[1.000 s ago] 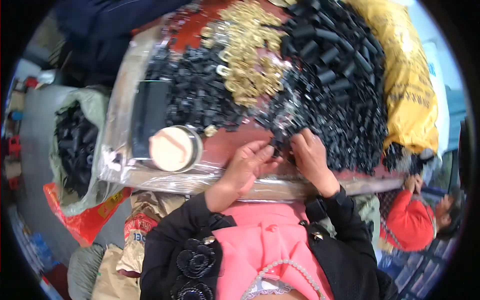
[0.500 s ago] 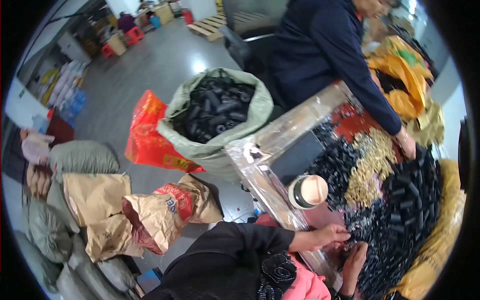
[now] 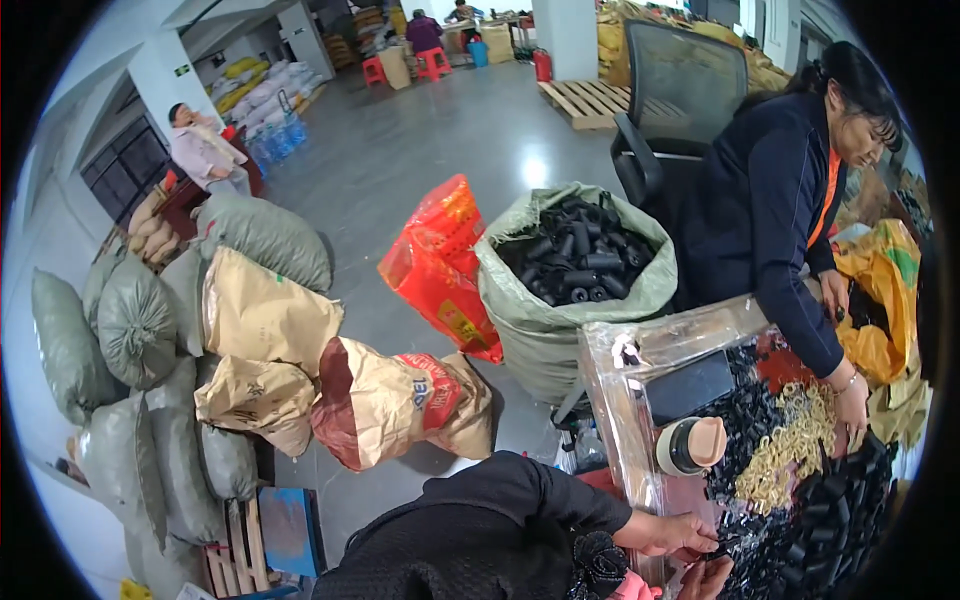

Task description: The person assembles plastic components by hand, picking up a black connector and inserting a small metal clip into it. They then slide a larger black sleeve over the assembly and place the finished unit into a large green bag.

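Crumpled kraft-paper bag (image 3: pixel 385 410) lies left of a creased, pale-green woven sack (image 3: pixel 535 325). Your left hand (image 3: pixel 668 533) bunches its fingers at small, shiny black pieces (image 3: pixel 742 550), just right of them; your right hand (image 3: pixel 706 578) curls beside it. Whether either pinches one, you cannot tell. Gold rings (image 3: pixel 785 445) lie beyond.

Right hand (image 3: pixel 707 578) cut off below, left hand (image 3: pixel 672 534) grip indistinct

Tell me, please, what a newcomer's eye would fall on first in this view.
Probably the bright red bag near the centre, just left of an open green sack full of black tubes. Then the heap of gold-coloured pieces on the table at right, beyond the person's left hand.
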A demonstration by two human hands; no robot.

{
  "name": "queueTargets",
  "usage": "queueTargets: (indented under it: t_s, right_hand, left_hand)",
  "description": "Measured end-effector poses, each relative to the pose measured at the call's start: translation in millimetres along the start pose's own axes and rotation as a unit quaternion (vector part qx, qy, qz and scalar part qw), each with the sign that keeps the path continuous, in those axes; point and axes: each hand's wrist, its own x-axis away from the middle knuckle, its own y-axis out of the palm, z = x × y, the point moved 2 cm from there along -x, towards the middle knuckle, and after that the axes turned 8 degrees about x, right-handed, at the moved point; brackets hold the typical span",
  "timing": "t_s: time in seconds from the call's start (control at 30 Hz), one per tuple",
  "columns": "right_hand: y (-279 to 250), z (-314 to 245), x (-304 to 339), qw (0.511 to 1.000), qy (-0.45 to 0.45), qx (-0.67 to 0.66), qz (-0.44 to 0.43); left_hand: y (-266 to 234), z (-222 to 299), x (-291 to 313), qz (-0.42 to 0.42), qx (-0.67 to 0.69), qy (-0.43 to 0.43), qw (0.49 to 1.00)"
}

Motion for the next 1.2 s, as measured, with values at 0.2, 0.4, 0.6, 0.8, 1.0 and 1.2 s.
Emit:
queueTargets:
  t_s: [0.2,0.4,0.6,0.8,1.0,1.2]
  right_hand:
    - [4.0,-2.5,1.0,0.999,0.007,-0.038,-0.007]
    - [2.1,-18.1,6.3,0.998,-0.044,-0.010,0.038]
    - [0.3,-21.7,11.3,0.996,-0.019,0.045,0.069]
    - [-4.6,-30.6,12.7,0.999,0.023,-0.040,0.029]
    - [-3.3,-30.8,15.8,0.985,0.078,-0.153,0.017]
    - [-1.5,-25.8,16.8,0.975,0.097,-0.196,-0.033]
  left_hand:
    - [7.2,11.7,15.8,0.001,-0.018,0.003,1.000]
    - [6.7,5.6,19.4,0.013,-0.005,0.002,1.000]
    - [11.8,4.0,23.5,-0.003,-0.010,-0.006,1.000]
    - [11.0,0.4,23.1,-0.019,-0.008,0.006,1.000]
    - [12.8,1.6,25.6,-0.017,-0.003,0.013,1.000]
    - [6.8,-0.7,25.7,-0.013,-0.001,0.023,1.000]
